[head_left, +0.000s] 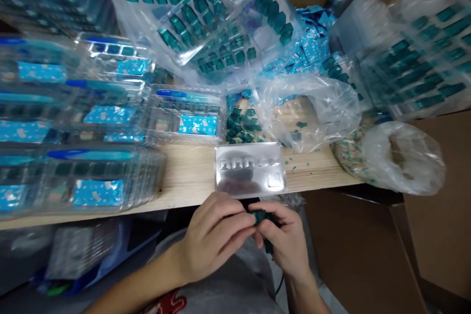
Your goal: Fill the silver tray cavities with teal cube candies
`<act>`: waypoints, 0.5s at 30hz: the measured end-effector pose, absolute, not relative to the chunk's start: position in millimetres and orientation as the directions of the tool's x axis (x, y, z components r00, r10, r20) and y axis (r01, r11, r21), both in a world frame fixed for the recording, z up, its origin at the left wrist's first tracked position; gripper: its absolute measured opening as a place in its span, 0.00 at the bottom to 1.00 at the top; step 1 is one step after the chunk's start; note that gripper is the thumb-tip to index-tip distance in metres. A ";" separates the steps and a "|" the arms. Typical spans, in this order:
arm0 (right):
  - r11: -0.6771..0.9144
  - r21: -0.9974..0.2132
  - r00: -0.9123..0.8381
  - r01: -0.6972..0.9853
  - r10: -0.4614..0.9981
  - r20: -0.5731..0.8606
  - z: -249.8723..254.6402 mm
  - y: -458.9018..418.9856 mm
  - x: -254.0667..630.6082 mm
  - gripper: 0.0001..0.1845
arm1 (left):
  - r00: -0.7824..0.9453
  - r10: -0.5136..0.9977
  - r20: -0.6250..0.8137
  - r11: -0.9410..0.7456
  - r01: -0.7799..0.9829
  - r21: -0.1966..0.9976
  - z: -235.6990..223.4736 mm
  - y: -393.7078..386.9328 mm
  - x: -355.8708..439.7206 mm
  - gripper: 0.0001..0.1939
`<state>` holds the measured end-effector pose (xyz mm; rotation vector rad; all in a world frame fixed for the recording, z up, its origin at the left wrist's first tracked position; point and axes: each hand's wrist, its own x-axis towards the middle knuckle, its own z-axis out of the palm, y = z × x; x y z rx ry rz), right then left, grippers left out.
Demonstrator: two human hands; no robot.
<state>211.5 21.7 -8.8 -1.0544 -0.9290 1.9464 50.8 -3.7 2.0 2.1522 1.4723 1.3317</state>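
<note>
Just off the table's front edge, my left hand (220,229) and my right hand (289,240) meet, fingers closed around small dark green faceted pieces (259,216). The left fingertips pinch one piece's near end. My right hand grips it too, and more green shows below its thumb; how many pieces are there I cannot tell. Right beyond the hands lies a shiny silver tray (243,179) with a row of small moulded hollows and one larger square one. Behind it is a heap of loose green pieces (239,125).
Clear packs (103,171) with blue printed sachets are stacked at the left. Bagged trays of green pieces (191,19) fill the back. Open plastic bags (312,108) stand at the right on the wooden table (187,169). Cardboard boxes (353,245) sit lower right.
</note>
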 end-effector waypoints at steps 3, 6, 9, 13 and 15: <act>-0.549 -0.774 -0.441 -0.316 0.807 -0.392 -15.0 21.8 212.9 0.10 | 0.120 0.807 0.578 -0.516 0.618 0.593 -6.0 -4.0 53.1 0.08; -0.608 -0.708 -0.468 -0.360 0.774 -0.427 -16.9 22.9 214.2 0.12 | 0.118 0.746 0.655 -0.575 0.611 0.545 -13.1 -3.0 55.2 0.09; -0.617 -0.696 -0.450 -0.368 0.773 -0.447 -15.8 25.0 215.6 0.12 | 0.117 0.794 0.596 -0.527 0.622 0.579 -12.6 1.5 56.5 0.07; -0.596 -0.731 -0.430 -0.332 0.785 -0.446 -13.7 26.5 217.4 0.12 | 0.141 0.816 0.561 -0.492 0.679 0.544 -8.5 7.5 53.7 0.07; -0.616 -0.718 -0.460 -0.323 0.766 -0.450 -12.2 26.2 217.7 0.12 | 0.182 0.789 0.587 -0.534 0.675 0.509 -9.4 5.2 51.2 0.09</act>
